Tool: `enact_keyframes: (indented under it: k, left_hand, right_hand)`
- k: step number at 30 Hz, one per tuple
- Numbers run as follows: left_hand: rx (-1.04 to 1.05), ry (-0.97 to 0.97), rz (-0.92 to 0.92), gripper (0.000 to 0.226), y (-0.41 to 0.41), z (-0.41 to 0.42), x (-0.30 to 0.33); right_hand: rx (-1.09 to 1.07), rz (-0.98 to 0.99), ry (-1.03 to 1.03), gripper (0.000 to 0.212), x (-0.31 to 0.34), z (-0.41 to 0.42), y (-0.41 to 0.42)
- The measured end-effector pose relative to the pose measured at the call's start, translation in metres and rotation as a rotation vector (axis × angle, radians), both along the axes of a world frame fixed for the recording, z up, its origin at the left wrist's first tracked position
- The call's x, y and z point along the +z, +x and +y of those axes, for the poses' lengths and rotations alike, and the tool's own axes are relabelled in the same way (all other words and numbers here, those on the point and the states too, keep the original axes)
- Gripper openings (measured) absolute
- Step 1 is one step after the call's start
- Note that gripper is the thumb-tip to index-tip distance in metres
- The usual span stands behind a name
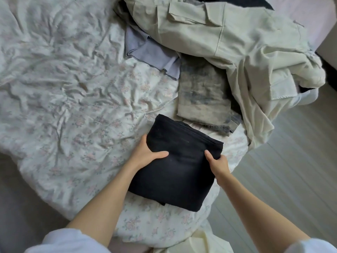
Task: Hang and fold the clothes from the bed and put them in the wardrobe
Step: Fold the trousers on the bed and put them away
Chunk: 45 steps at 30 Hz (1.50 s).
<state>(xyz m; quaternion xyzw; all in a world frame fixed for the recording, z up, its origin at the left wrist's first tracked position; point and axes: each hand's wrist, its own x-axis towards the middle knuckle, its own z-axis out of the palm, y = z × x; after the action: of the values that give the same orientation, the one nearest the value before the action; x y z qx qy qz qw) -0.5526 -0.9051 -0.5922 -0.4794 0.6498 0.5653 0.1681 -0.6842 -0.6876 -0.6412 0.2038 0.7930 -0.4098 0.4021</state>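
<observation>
Black and thickly folded, the garment (175,167) is lying near the bed's (63,88) front corner, with the left hand (147,154) gripping its left side, thumb on top, and the right hand (217,163) pinching its right edge. Just beyond it a folded washed-grey piece (202,95) is sitting beside the cream jacket (237,42) heap. If lifted unevenly, the layers are likely to slide apart, since only the sides are being held.

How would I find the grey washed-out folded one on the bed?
Start at the big cream pile on the bed's right. The washed-out jeans peek from its lower left edge, just beyond the black bundle. Only they look blotchy grey and faded.
</observation>
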Motion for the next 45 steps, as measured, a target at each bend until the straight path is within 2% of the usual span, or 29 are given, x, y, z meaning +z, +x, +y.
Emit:
enact_keyframes:
  k: [2, 3, 4, 6, 8, 9, 12, 15, 17, 19, 21, 22, 25, 26, 28, 30, 34, 37, 40, 42, 45]
  left_hand:
    - [0.009, 0.008, 0.033, 0.061, -0.004, -0.004, 0.002]
    - [-0.019, -0.017, 0.033, 0.05, -0.007, -0.004, 0.005]
    - [-0.054, -0.063, 0.028, 0.046, -0.008, -0.001, 0.008]
    - [-0.11, -0.169, 0.027, 0.045, -0.011, 0.005, 0.016]
    - [-0.176, -0.222, 0.058, 0.043, -0.014, 0.009, 0.025]
    - [-0.227, -0.224, 0.068, 0.042, -0.018, 0.007, 0.032]
    - [-0.373, -0.195, 0.068, 0.035, -0.034, -0.013, 0.055]
    - [-0.412, -0.286, 0.062, 0.045, -0.052, -0.049, 0.069]
    - [-0.301, -0.413, 0.05, 0.05, -0.057, -0.067, 0.065]
    - [-0.241, -0.544, -0.092, 0.058, -0.05, -0.067, 0.05]
    - [-0.177, -0.502, -0.282, 0.077, -0.03, -0.049, 0.029]
    - [-0.097, -0.473, -0.312, 0.086, -0.018, -0.036, 0.02]
    - [0.32, -0.53, -0.181, 0.098, 0.008, -0.005, 0.002]
    - [0.492, -0.512, -0.149, 0.099, 0.01, 0.001, -0.001]
    - [0.796, -0.306, -0.108, 0.1, 0.01, 0.009, -0.008]
    - [0.945, -0.124, -0.059, 0.087, 0.014, 0.015, -0.016]
    - [0.988, 0.004, -0.001, 0.067, 0.02, 0.006, -0.017]
    - [0.992, 0.079, 0.059, 0.056, 0.02, -0.001, -0.014]
    - [0.958, 0.05, 0.065, 0.059, 0.02, 0.003, -0.016]
    - [0.951, 0.032, 0.053, 0.061, 0.02, 0.007, -0.017]
    - [0.982, -0.011, 0.028, 0.053, 0.024, 0.007, -0.017]
  right_hand:
    - [-0.003, -0.016, 0.024, 0.054, 0.002, -0.001, -0.001]
    - [0.018, 0.011, 0.052, 0.057, 0.008, -0.003, 0.0]
    - [0.082, 0.08, 0.102, 0.06, 0.014, -0.004, 0.002]
    - [0.291, 0.342, 0.181, 0.068, 0.032, -0.008, 0.005]
    - [0.525, 0.584, 0.098, 0.074, 0.052, -0.018, -0.003]
    - [0.643, 0.617, 0.005, 0.077, 0.06, -0.024, -0.012]
    - [0.915, 0.403, -0.275, 0.085, 0.08, -0.042, -0.038]
    - [0.919, 0.113, -0.394, 0.089, 0.09, -0.06, -0.06]
    - [0.911, 0.069, -0.362, 0.088, 0.087, -0.074, -0.063]
    - [0.945, 0.149, -0.248, 0.087, 0.083, -0.089, -0.06]
    - [0.953, 0.244, -0.162, 0.081, 0.079, -0.104, -0.055]
    - [0.948, 0.279, -0.14, 0.074, 0.076, -0.111, -0.054]
    - [1.016, 0.309, -0.011, 0.065, 0.069, -0.127, -0.055]
    - [1.045, 0.317, 0.032, 0.064, 0.066, -0.129, -0.056]
    - [1.092, 0.347, 0.055, 0.06, 0.062, -0.133, -0.058]
    - [1.151, 0.371, 0.047, 0.057, 0.06, -0.135, -0.057]
    - [1.244, 0.363, 0.087, 0.058, 0.057, -0.143, -0.06]
    - [1.228, 0.266, 0.103, 0.061, 0.056, -0.152, -0.065]
    - [1.183, 0.184, 0.075, 0.061, 0.056, -0.16, -0.07]
    - [1.165, 0.205, 0.026, 0.062, 0.056, -0.161, -0.069]
    - [1.222, 0.241, -0.037, 0.066, 0.066, -0.157, -0.055]
